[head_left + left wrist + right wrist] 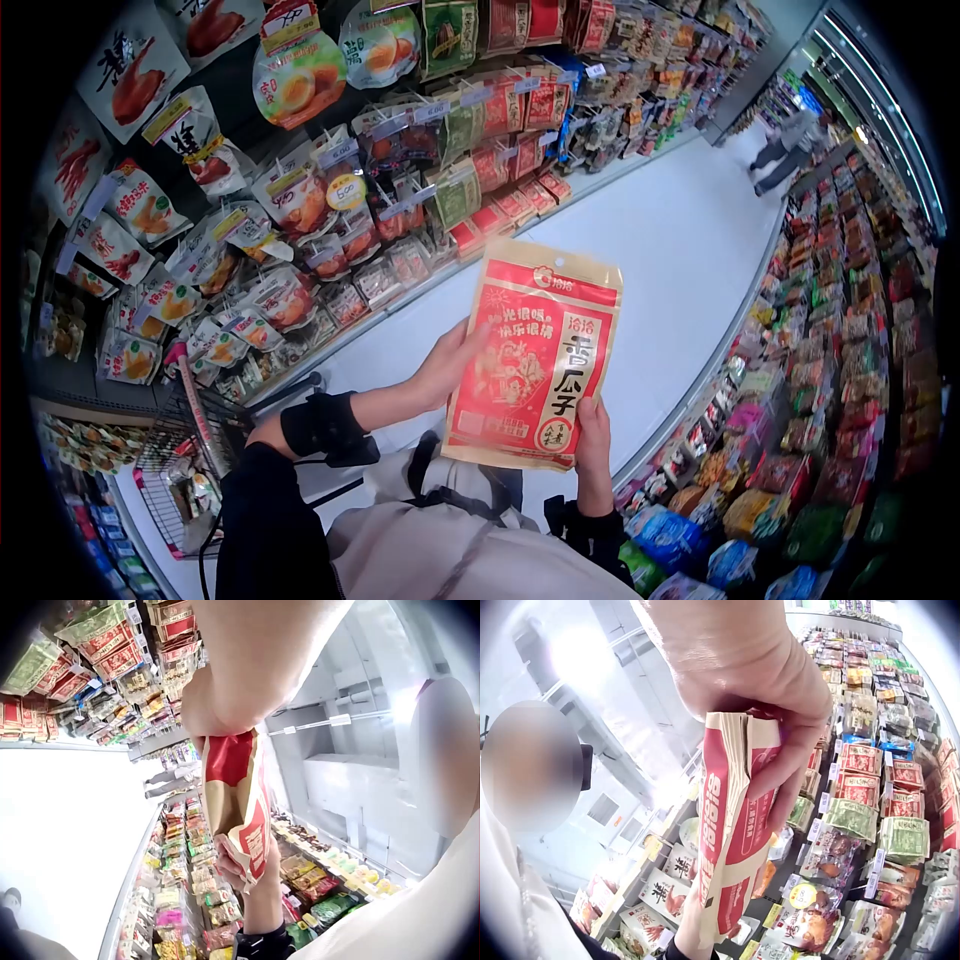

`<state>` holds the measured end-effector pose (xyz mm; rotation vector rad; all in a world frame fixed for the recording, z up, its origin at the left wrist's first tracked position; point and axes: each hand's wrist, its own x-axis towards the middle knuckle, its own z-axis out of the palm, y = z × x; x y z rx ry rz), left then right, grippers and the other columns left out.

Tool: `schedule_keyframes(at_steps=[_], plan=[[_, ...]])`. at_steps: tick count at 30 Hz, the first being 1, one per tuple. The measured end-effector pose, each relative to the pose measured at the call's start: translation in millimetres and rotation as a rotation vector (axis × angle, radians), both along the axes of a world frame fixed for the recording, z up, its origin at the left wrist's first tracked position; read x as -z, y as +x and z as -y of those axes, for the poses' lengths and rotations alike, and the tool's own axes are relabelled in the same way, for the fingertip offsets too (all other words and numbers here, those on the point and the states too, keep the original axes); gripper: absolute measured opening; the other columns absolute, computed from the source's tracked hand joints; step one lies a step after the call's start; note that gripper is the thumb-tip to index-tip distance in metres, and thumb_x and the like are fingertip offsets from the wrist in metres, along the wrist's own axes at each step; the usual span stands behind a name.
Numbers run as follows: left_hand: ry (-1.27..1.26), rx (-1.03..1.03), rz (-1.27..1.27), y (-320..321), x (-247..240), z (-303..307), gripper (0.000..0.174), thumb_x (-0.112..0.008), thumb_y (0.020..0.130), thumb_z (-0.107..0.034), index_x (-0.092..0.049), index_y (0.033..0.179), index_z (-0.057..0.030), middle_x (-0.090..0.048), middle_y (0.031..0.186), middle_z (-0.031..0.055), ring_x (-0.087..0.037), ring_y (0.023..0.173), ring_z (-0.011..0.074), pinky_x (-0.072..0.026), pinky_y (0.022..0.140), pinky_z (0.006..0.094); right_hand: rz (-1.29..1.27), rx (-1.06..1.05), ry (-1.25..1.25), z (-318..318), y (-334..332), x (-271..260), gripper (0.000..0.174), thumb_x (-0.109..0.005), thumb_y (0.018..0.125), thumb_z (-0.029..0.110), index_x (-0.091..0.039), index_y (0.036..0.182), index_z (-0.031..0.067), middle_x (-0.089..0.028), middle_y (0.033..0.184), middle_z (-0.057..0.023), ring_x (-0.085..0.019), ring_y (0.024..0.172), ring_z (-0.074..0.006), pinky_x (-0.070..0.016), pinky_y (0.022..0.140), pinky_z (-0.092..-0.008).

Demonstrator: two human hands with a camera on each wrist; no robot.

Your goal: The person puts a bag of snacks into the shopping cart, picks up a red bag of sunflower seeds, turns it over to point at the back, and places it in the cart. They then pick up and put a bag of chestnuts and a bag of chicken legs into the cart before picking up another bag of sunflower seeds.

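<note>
Both hands hold a red and tan bag of sunflower seeds (530, 350) in front of the body, its printed front turned up to the head camera. At its left edge is the left hand (447, 362), thumb over the front and the other fingers hidden behind. The right hand (593, 440) grips the lower right edge, thumb on the front. From the right wrist, its fingers (780, 776) are seen curled round the back of the bag (739, 825). In the left wrist view the bag (236, 802) appears edge-on between the two hands.
Hanging snack packets (290, 200) fill the rack on the left. A shopping cart (170, 470) with goods inside stands at lower left. Another shelf of packaged food (800, 420) runs along the right. Down the white-floored aisle (660, 250), a person (790, 150) is walking.
</note>
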<state>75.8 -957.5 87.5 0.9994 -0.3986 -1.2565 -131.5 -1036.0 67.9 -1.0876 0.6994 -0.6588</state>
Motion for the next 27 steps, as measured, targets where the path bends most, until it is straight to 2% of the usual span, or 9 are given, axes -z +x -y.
schedule_keyframes(at_steps=[3,4,7,8,11,15,21,24,27], plan=[[-0.077,-0.065,0.097,0,18,57,0.036,-0.038,0.091,-0.027,-0.036,0.119,-0.0046,-0.053,0.106,0.0059,-0.056,0.089,0.0096,-0.0481,0.076,0.0245,0.070,-0.030,-0.093,64,8,11,0.047,-0.037,0.090,0.035,-0.036,0.120,-0.0015,-0.046,0.115,-0.0096,-0.046,0.101,-0.0137,-0.0372,0.085,-0.0267],[-0.076,-0.090,0.088,0,22,78,0.037,-0.038,0.091,-0.027,-0.036,0.120,-0.0037,-0.053,0.106,0.0057,-0.055,0.090,0.0091,-0.0468,0.077,0.0241,0.061,-0.085,-0.165,90,10,13,0.056,-0.034,0.090,0.040,-0.027,0.127,-0.0012,-0.038,0.123,-0.0116,-0.041,0.108,-0.0154,-0.0340,0.089,-0.0284],[-0.073,-0.153,0.038,-7,27,144,0.038,-0.038,0.092,-0.026,-0.036,0.120,-0.0016,-0.052,0.106,0.0051,-0.052,0.092,0.0083,-0.0442,0.078,0.0234,0.079,-0.061,-0.313,157,21,-5,0.063,-0.034,0.089,0.042,-0.016,0.132,-0.0008,-0.031,0.129,-0.0130,-0.036,0.114,-0.0171,-0.0308,0.093,-0.0292],[-0.070,-0.163,0.013,-9,26,165,0.037,-0.038,0.092,-0.026,-0.036,0.120,-0.0013,-0.052,0.106,0.0050,-0.052,0.092,0.0082,-0.0441,0.078,0.0234,0.078,-0.132,-0.327,182,19,-9,0.068,-0.034,0.089,0.042,-0.007,0.134,-0.0001,-0.025,0.133,-0.0137,-0.032,0.118,-0.0181,-0.0288,0.095,-0.0296],[-0.034,-0.191,-0.014,-18,21,217,0.037,-0.037,0.092,-0.025,-0.037,0.120,-0.0009,-0.052,0.106,0.0049,-0.052,0.091,0.0082,-0.0440,0.078,0.0235,0.003,-0.265,-0.270,249,7,-13,0.067,-0.034,0.089,0.042,-0.009,0.134,-0.0007,-0.026,0.132,-0.0137,-0.032,0.118,-0.0183,-0.0293,0.095,-0.0297],[-0.086,-0.226,0.016,-23,20,276,0.036,-0.036,0.092,-0.024,-0.037,0.119,-0.0004,-0.052,0.106,0.0052,-0.051,0.091,0.0083,-0.0434,0.078,0.0236,-0.071,-0.255,-0.229,311,5,-10,0.062,-0.033,0.090,0.037,-0.014,0.133,-0.0032,-0.032,0.130,-0.0141,-0.036,0.115,-0.0179,-0.0301,0.094,-0.0293],[0.007,-0.272,0.049,-16,27,337,0.034,-0.035,0.092,-0.021,-0.037,0.119,-0.0002,-0.052,0.105,0.0052,-0.051,0.091,0.0076,-0.0420,0.079,0.0234,-0.088,-0.215,-0.224,372,9,10,0.055,-0.032,0.091,0.031,-0.021,0.130,-0.0051,-0.037,0.126,-0.0142,-0.039,0.112,-0.0167,-0.0313,0.092,-0.0283],[-0.029,-0.263,0.075,-7,29,361,0.034,-0.035,0.092,-0.021,-0.038,0.118,0.0001,-0.052,0.105,0.0053,-0.051,0.090,0.0076,-0.0416,0.079,0.0235,-0.094,-0.131,-0.214,393,22,14,0.051,-0.033,0.091,0.033,-0.031,0.126,-0.0050,-0.046,0.117,-0.0116,-0.047,0.101,-0.0145,-0.0378,0.085,-0.0266],[-0.027,-0.287,0.055,8,29,388,0.034,-0.036,0.092,-0.022,-0.038,0.118,0.0004,-0.052,0.104,0.0059,-0.051,0.090,0.0082,-0.0415,0.079,0.0235,-0.156,-0.139,-0.271,422,36,17,0.046,-0.031,0.092,0.028,-0.036,0.122,-0.0058,-0.050,0.111,-0.0121,-0.047,0.098,-0.0146,-0.0370,0.084,-0.0268]])
